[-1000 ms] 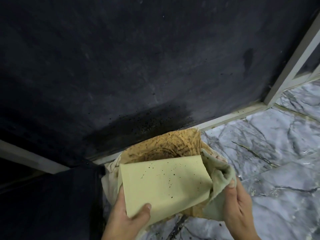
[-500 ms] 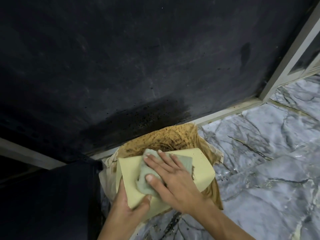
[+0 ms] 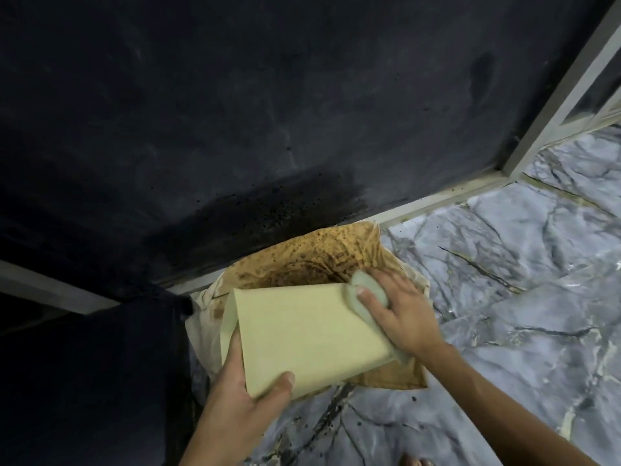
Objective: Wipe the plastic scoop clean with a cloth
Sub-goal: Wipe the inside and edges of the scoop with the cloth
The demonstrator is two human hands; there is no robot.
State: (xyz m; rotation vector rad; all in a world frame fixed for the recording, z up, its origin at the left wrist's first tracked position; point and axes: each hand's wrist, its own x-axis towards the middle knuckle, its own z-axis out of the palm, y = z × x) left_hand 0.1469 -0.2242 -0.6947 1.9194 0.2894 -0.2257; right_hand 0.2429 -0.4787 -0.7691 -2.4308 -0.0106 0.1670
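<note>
Wiping is under way. The left hand (image 3: pixel 247 395) clamps the scoop (image 3: pixel 302 334) at its near corner, thumb on top. The right hand (image 3: pixel 400 314) presses the cloth (image 3: pixel 368 295) flat at the far-right edge, opposite that grip. The next move calls for drawing the cloth back across the face, probably.

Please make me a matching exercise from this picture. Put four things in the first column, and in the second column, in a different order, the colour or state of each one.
1. plastic scoop
2. cloth
3. stained bag
4. floor

a. grey marble pattern
b. brown with dark specks, open under the scoop
c. pale yellow, gripped at the near edge by the left hand
d. pale green, pressed under the right hand

Pairs: 1-c, 2-d, 3-b, 4-a
</note>
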